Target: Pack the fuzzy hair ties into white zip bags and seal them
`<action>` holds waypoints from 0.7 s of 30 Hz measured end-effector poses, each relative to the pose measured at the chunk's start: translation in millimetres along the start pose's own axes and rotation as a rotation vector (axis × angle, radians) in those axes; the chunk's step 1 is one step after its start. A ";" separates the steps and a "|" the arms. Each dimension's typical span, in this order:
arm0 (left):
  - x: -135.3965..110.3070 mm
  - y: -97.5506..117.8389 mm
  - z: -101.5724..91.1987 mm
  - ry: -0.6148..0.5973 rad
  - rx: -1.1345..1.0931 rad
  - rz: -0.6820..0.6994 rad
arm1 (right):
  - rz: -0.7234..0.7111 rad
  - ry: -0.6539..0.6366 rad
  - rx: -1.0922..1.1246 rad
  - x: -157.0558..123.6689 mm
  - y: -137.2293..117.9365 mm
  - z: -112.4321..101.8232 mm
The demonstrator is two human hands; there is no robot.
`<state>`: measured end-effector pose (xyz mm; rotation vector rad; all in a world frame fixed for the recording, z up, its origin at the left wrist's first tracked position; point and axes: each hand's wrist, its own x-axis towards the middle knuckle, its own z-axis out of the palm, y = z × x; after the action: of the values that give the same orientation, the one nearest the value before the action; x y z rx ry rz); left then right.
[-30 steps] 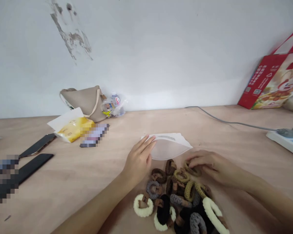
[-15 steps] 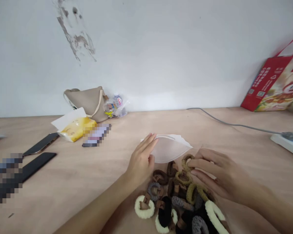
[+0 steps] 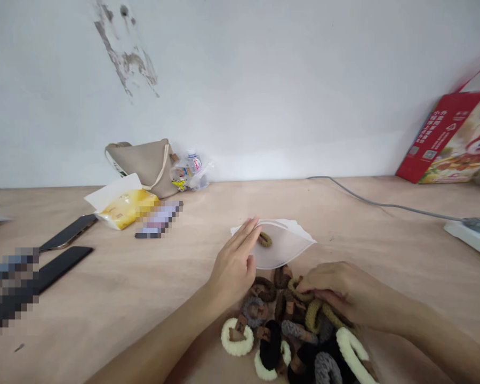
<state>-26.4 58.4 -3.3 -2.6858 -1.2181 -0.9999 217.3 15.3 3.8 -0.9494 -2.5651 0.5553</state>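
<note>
A translucent plastic bag point(image 3: 280, 250) lies on the table with its mouth spread. My left hand point(image 3: 236, 256) holds it at the left side, fingers stretched along it and thumb near the lower edge. Inside the bag sits an olive-tan hair tie point(image 3: 265, 239), partly behind my fingers. My right hand point(image 3: 336, 290) is over the pile, fingertips closed on another olive-tan hair tie point(image 3: 296, 290). Around it lie several fluffy hair ties with brown paper bands: brown point(image 3: 266, 288), grey point(image 3: 253, 311), black point(image 3: 270, 346) and cream point(image 3: 237, 346).
Phones point(image 3: 66, 233), a yellow tissue pack point(image 3: 130, 208), a beige bag point(image 3: 144, 162) and a bottle in clear plastic point(image 3: 192, 165) are at left. To the right are a red carrier bag point(image 3: 436, 138), a grey cable point(image 3: 368, 201) and a white power strip point(image 3: 472, 237).
An olive-tan hair tie that my right hand held is now in the bag. My right hand has come back down to the pile, onto another one. The left hand stays put.
</note>
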 end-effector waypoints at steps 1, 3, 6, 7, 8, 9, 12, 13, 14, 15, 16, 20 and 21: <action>0.1 0.1 -0.2 0.002 0.003 0.002 | 0.009 0.005 -0.021 0.4 1.2 0.0; 0.2 0.2 -0.8 0.002 0.009 0.004 | 0.026 0.020 -0.061 0.1 1.8 -1.3; 0.5 1.0 -1.2 0.001 0.012 0.001 | 0.024 0.052 -0.097 -2.8 -3.4 -5.6; 0.6 1.9 -1.2 -0.002 0.010 -0.003 | -0.006 0.079 -0.099 -3.8 -6.2 -6.7; 0.9 3.2 -1.2 -0.007 0.006 -0.007 | -0.051 0.114 -0.103 -4.4 -9.0 -7.1; 1.2 5.1 -1.2 -0.016 0.000 -0.008 | -0.103 0.161 -0.110 -4.6 -11.4 -6.6; 2.4 12.9 -1.5 -0.047 -0.023 0.000 | -0.159 0.312 -0.182 -2.2 -13.2 -0.2; 2.8 15.5 -1.9 -0.050 -0.027 0.006 | -0.139 0.337 -0.209 -1.0 -11.8 2.4; 3.2 17.6 -2.4 -0.049 -0.028 0.014 | -0.112 0.347 -0.218 -0.1 -9.7 4.4; 3.4 19.0 -3.0 -0.044 -0.027 0.021 | -0.088 0.340 -0.206 0.2 -7.3 5.2; 3.6 19.6 -3.6 -0.037 -0.024 0.027 | -0.068 0.317 -0.175 -0.2 -4.9 4.4; 3.8 16.0 -5.1 -0.017 -0.015 0.026 | 0.078 0.201 0.053 -10.8 1.3 -12.0; 3.8 14.5 -5.2 -0.013 -0.013 0.020 | 0.133 0.134 0.109 -14.7 2.3 -17.1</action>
<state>-17.5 49.5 6.3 -2.7133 -1.1891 -0.9926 236.7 11.0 14.8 -1.0860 -2.3411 0.6378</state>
